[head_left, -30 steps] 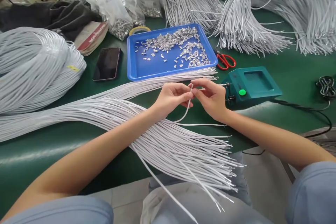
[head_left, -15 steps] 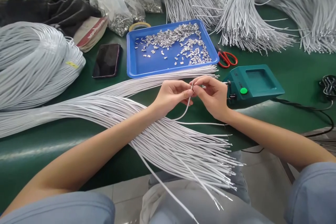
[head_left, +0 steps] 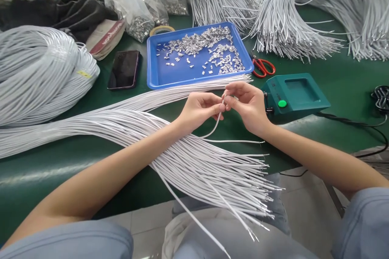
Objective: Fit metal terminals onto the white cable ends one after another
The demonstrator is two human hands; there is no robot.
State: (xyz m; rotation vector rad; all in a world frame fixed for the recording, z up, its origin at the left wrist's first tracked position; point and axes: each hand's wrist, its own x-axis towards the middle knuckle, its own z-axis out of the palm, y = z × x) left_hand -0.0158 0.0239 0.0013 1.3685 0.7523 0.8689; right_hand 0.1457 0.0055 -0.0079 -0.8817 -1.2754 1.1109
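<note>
My left hand [head_left: 199,112] pinches a white cable [head_left: 218,120] near its end, in front of the blue tray. Against its fingertips, my right hand [head_left: 247,105] is closed at the cable's tip, with a small metallic piece showing between thumb and fingers. How that piece sits on the cable is hidden by the fingers. Under my left forearm a large bundle of white cables [head_left: 194,166] fans out to the right, many with bare metallic ends. Small metal parts [head_left: 197,42] lie scattered in the blue tray [head_left: 173,77].
Right of my right hand stands a green device [head_left: 298,95] with a round button. Red-handled scissors [head_left: 263,68] lie beside the tray, a phone [head_left: 124,69] to its left. A coiled cable bundle [head_left: 42,73] fills the left; further bundles [head_left: 288,28] and bags of parts [head_left: 136,20] lie behind.
My right hand has shifted slightly, its fingers rising and rolling around the cable's tip. My left hand has barely moved.
</note>
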